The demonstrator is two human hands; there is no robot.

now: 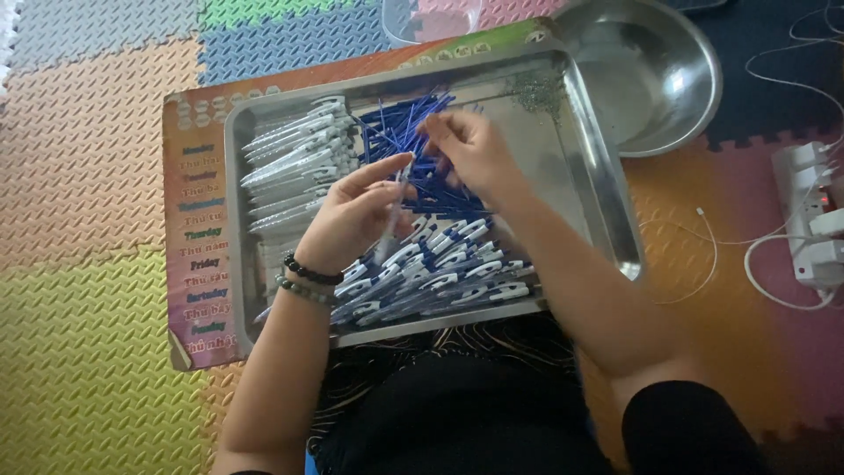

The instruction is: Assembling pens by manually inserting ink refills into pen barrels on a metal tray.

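Clear plastic pen barrel sits gripped in the left hand above the steel tray; the right hand pinches a thin blue refill from the far pile. Assembly seems underway; next, the refill needs aligning with the barrel's mouth.

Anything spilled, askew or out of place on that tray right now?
Nothing spilled. Pens, blue refills and clear barrels all lie inside the tray. Only oddity: small springs lie loose in its far right corner. Left hand holds a barrel.
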